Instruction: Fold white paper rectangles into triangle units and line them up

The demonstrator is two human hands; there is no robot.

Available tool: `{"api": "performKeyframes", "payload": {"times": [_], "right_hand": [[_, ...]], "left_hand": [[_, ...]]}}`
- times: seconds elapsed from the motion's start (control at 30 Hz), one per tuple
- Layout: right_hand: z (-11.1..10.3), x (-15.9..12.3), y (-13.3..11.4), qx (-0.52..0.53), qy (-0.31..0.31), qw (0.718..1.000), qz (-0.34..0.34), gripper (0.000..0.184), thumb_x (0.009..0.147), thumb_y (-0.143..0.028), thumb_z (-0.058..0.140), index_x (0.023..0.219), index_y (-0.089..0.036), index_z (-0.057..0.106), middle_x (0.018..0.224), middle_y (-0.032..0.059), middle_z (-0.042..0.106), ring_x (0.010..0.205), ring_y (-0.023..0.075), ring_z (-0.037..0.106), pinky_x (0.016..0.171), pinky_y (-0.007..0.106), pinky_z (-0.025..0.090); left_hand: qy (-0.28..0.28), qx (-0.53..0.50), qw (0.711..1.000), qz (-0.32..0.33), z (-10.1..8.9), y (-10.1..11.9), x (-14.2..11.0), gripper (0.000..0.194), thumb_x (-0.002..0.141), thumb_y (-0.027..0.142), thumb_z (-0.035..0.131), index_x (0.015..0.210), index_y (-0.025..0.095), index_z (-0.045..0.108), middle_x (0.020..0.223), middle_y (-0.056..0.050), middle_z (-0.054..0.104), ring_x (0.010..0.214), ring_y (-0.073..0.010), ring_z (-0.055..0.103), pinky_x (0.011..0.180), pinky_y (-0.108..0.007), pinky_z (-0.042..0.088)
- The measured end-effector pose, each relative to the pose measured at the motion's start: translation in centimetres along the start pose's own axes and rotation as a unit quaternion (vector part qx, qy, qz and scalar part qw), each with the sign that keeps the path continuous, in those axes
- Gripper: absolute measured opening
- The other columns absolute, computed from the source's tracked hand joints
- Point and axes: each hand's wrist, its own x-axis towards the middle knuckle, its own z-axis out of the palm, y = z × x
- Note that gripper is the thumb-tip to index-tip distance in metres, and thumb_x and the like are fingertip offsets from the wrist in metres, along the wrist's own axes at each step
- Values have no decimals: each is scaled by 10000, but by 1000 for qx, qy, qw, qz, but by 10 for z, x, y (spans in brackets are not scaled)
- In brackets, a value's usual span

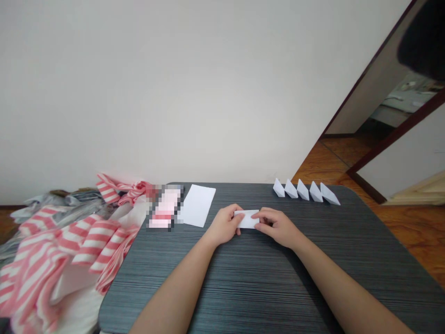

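Note:
A small folded piece of white paper [249, 219] is between my two hands, just above or on the dark table. My left hand [227, 224] grips its left end, with the thumb on top and fingers behind and below. My right hand [275, 225] pinches the right end, index finger and thumb on the paper. Left of my hands lies a white sheet or stack of paper [199, 205]. At the back right, several folded white paper boats [302, 189] stand in a row.
The dark wood-grain table [243, 287] has rounded corners and meets a white wall. A blurred-out rectangular item [165, 208] lies at its back left. Red-and-white striped cloth [79, 241] is heaped beside the table on the left. Past the right side is a wooden floor [413, 227] and a doorway.

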Motion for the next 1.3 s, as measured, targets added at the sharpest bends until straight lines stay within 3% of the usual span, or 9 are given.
{"api": "performKeyframes", "payload": {"times": [0.27,0.43,0.53,0.77,1.0,1.13,1.3], "right_hand": [[2,3,-2,-22,76,996,-44,152,781,-305,612,680,-192,624,1053,77,521,847,188,533,750,324,429],[5,4,-3,-44,18,998,-41,148,827,-308,551,728,-204,589,751,34,577,700,164,538,658,285,414],[7,4,-2,-79,22,996,-26,156,835,-313,537,730,-206,580,680,16,555,644,152,521,622,268,390],[7,4,-3,-96,32,995,-3,140,836,-282,540,729,-194,563,664,2,576,616,139,525,590,248,365],[2,1,-5,-49,-14,998,-24,108,813,-251,576,900,-190,594,832,34,595,652,135,519,590,243,388],[0,0,-6,-42,4,999,-28,113,846,-202,521,924,-196,602,841,36,598,751,155,542,677,262,402],[1,1,-6,-46,27,998,-16,106,856,-206,507,869,-194,612,772,20,594,713,148,547,665,261,396]], "left_hand": [[-33,46,998,15,1,5,-3,279,837,391,436,858,153,580,533,22,528,445,-94,491,454,-194,352],[-42,54,997,29,1,6,-3,278,831,392,453,879,157,595,563,15,532,458,-93,490,464,-201,350],[-30,11,999,17,2,5,-1,294,823,391,473,995,167,555,591,25,520,437,-81,470,446,-196,349],[-26,-26,999,34,4,6,-1,336,726,366,624,979,160,545,713,2,557,614,-97,504,536,-193,360],[15,-20,999,47,2,2,3,225,756,246,579,957,151,546,754,-2,553,645,-96,482,577,-200,346],[11,-25,998,49,3,1,4,224,768,231,560,979,158,536,756,-2,546,647,-97,478,576,-202,340],[-4,-25,998,51,3,2,2,230,776,238,555,992,164,535,714,14,518,609,-86,456,560,-200,333]]}}
